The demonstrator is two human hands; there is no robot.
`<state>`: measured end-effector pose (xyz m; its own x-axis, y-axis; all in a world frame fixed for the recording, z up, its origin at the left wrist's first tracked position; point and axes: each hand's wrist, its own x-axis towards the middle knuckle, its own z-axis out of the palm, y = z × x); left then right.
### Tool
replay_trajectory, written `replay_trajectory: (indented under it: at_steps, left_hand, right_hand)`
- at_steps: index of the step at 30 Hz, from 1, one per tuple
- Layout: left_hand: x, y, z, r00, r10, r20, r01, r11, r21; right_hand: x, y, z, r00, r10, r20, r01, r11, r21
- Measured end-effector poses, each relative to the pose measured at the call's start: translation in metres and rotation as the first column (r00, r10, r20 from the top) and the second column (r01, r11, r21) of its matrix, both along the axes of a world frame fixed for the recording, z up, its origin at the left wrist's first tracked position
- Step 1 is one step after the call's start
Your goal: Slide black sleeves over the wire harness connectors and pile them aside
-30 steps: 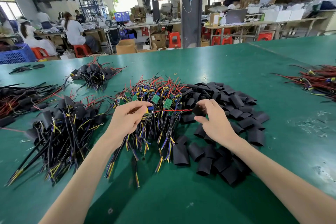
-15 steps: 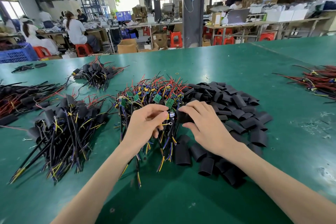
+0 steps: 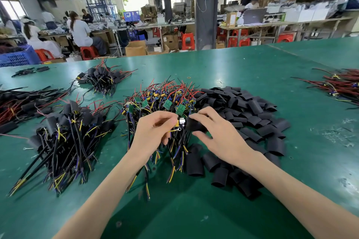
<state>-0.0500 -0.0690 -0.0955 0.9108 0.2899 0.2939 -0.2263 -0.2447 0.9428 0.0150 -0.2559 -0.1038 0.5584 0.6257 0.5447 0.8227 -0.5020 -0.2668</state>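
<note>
My left hand (image 3: pixel 153 132) pinches a wire harness connector (image 3: pixel 179 122), a small board with yellow and black parts, above the heap of bare harnesses (image 3: pixel 165 101). My right hand (image 3: pixel 217 136) grips a black sleeve (image 3: pixel 194 125) between thumb and fingers, its open end right against the connector. Loose black sleeves (image 3: pixel 252 114) lie heaped to the right. A pile of sleeved harnesses (image 3: pixel 66 134) with black, yellow and purple wires lies to the left.
On the green table (image 3: pixel 213 209) lie a smaller sleeved bundle (image 3: pixel 101 78) at the back, dark and red wires (image 3: pixel 21 103) far left, and red-wire harnesses (image 3: pixel 342 85) far right. People sit at benches beyond the table's far edge.
Both hands came together: the left hand pulled the connector out of the heap toward me, and the right hand brought its sleeve up to the connector's end.
</note>
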Motion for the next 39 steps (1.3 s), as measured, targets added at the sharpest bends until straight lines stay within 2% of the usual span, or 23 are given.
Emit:
replay_trajectory:
  at_steps: [5, 10, 16, 23, 31, 33, 36, 37, 39]
  left_hand:
    - [-0.002, -0.001, 0.000, 0.999, -0.024, -0.021, 0.025, 0.998, 0.060]
    - [-0.003, -0.003, 0.000, 0.998, -0.038, -0.046, 0.044, 0.990, 0.131]
    - [-0.002, -0.011, -0.002, 0.999, -0.015, -0.039, 0.015, 1.000, 0.017]
    - [-0.003, -0.009, -0.001, 0.997, -0.035, -0.065, 0.035, 0.999, 0.008]
    - [-0.001, -0.003, -0.002, 0.998, 0.003, -0.066, 0.010, 0.980, 0.198]
    - [-0.002, 0.000, 0.003, 0.997, 0.063, -0.035, -0.055, 0.977, 0.205]
    - [-0.003, 0.014, 0.017, 0.973, 0.227, 0.036, -0.229, 0.964, 0.135]
    - [-0.004, 0.021, 0.022, 0.954, 0.290, 0.076, -0.295, 0.953, 0.070]
    - [-0.007, 0.039, 0.031, 0.888, 0.429, 0.166, -0.431, 0.902, -0.029]
  right_hand:
    - [0.000, -0.001, 0.000, 0.999, 0.038, -0.004, -0.038, 0.999, 0.037]
    - [0.003, -0.002, -0.001, 0.996, 0.083, -0.015, -0.083, 0.996, -0.014]
    - [0.001, -0.001, 0.000, 0.994, 0.112, 0.004, -0.112, 0.994, -0.012]
    - [0.001, -0.001, -0.001, 0.991, 0.130, 0.019, -0.130, 0.991, -0.020]
    - [0.000, -0.001, 0.000, 0.989, 0.149, 0.015, -0.149, 0.988, -0.042]
    - [0.004, -0.002, 0.004, 0.996, 0.075, 0.042, -0.076, 0.997, 0.033]
    - [0.017, -0.009, 0.009, 0.978, -0.197, 0.072, 0.178, 0.961, 0.213]
    - [0.023, -0.014, 0.010, 0.949, -0.310, 0.057, 0.293, 0.935, 0.200]
    - [0.034, -0.024, 0.010, 0.862, -0.506, -0.019, 0.506, 0.862, 0.014]
